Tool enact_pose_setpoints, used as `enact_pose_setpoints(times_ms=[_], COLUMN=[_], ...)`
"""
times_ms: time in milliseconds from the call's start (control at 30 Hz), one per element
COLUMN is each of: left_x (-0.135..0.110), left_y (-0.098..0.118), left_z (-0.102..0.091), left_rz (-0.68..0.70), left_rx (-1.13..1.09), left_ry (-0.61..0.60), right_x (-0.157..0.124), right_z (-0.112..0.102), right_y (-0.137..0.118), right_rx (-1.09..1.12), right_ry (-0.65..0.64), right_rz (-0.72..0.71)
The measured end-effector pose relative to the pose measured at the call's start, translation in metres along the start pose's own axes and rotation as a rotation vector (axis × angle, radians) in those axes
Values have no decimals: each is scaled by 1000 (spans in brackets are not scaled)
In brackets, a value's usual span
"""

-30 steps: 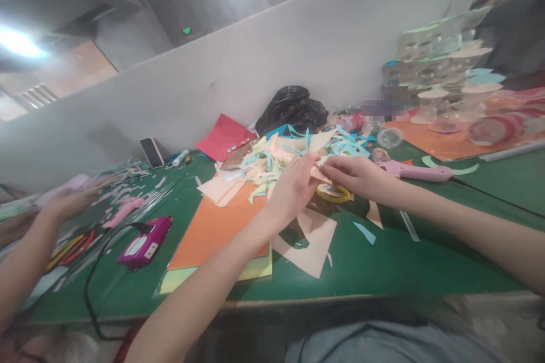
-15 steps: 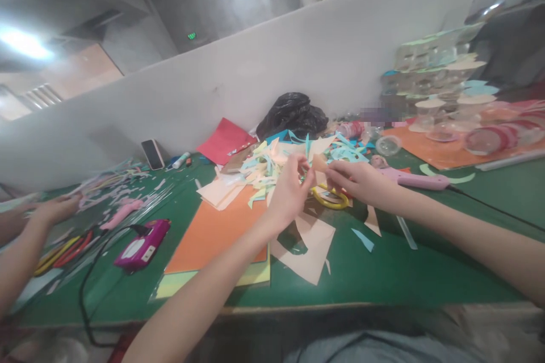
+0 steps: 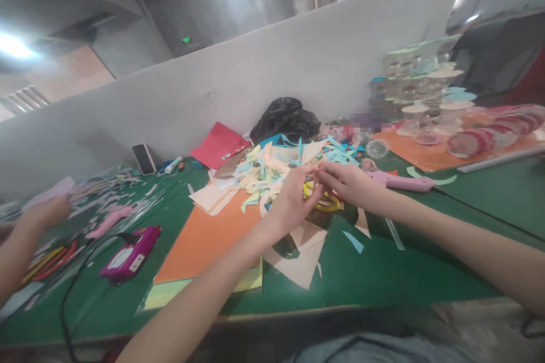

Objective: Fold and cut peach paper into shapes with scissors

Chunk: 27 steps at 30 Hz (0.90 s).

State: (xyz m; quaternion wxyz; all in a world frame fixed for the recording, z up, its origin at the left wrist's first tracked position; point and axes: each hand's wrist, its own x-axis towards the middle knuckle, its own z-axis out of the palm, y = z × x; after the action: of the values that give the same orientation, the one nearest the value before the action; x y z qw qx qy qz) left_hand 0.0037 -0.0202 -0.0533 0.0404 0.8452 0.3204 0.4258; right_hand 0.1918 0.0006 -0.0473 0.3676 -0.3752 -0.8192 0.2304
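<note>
Over the middle of the table, my left hand (image 3: 294, 195) and my right hand (image 3: 346, 180) meet at the fingertips, both closed in a pinch. The small piece of peach paper that showed between them half a second ago is now mostly hidden by the fingers. Yellow-handled scissors (image 3: 327, 204) lie just under my hands, partly covered. Behind and to the left spreads a heap of paper scraps (image 3: 272, 164) in cream, peach, green and blue. Cut peach paper (image 3: 304, 266) lies below my wrists.
Orange sheets (image 3: 204, 238) lie left of my hands; a pink glue gun (image 3: 409, 182) with a cord lies right. A black plastic bag (image 3: 285, 119) stands behind. Clear cups (image 3: 419, 85) are stacked back right. Another person's hand (image 3: 53, 210) works at far left near a magenta power box (image 3: 131, 255).
My hands have come together and the peach paper between them has gone mostly out of sight. The view has shifted slightly right. The other person's hand has lifted a pale purple piece.
</note>
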Motion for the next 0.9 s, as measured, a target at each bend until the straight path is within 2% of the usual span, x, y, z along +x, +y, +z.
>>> enact_pose_setpoints(times_ms=[167, 367, 633, 900], left_x=[3, 4, -4, -3], left_y=[-8, -8, -7, -3], left_z=[0, -2, 7, 4], left_rz=[-47, -176, -164, -187], left_rx=[-180, -190, -237, -284], left_ry=[-53, -46, -78, -87], right_x=[2, 2, -6, -8], right_z=[-1, -2, -3, -6], right_y=[-2, -6, -4, -10], right_rx=[46, 49, 21, 86], right_ry=[-18, -5, 23, 20], right_rz=[-9, -75, -5, 46])
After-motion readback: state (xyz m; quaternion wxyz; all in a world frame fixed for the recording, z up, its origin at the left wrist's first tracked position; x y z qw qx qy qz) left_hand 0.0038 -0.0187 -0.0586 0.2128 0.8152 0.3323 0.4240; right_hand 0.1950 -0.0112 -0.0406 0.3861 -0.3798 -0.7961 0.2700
